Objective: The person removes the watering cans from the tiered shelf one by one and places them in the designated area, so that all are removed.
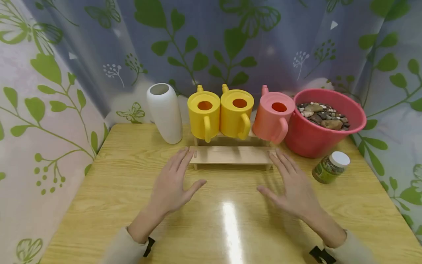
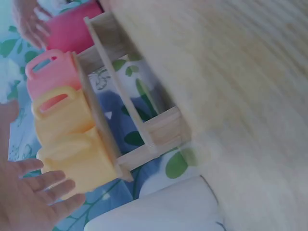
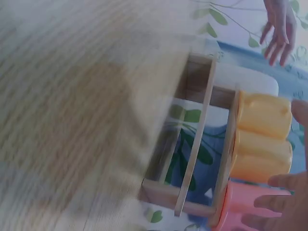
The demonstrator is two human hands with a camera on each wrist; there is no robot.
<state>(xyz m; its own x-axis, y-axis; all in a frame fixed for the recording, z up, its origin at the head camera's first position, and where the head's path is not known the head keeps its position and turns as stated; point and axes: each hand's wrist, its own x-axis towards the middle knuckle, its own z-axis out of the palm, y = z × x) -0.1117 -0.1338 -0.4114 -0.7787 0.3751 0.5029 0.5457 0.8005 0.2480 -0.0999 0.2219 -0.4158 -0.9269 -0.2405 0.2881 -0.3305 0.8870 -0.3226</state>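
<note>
A small two-step wooden stand (image 1: 230, 156) stands on the table, its lower step bare. On its upper step, side by side, are a yellow watering can (image 1: 197, 123), a second yellow watering can (image 1: 231, 123) and a pink watering can (image 1: 265, 119), handles toward me. My left hand (image 1: 169, 187) is held by the stand's left end, fingers straight and thumb spread. Mirroring it, my right hand (image 1: 296, 189) is by the right end, fingers extended forward. Both palms hold nothing. The left wrist view shows the stand (image 2: 115, 82) from the side.
Left of the stand is a tall white vase (image 1: 168, 117). A red bucket (image 1: 306, 143) with stones (image 1: 331, 124) stands at the back right, and a white-lidded jar (image 1: 326, 170) is in front of it. Patterned curtain (image 1: 204, 36) hangs behind the wooden table (image 1: 204, 227).
</note>
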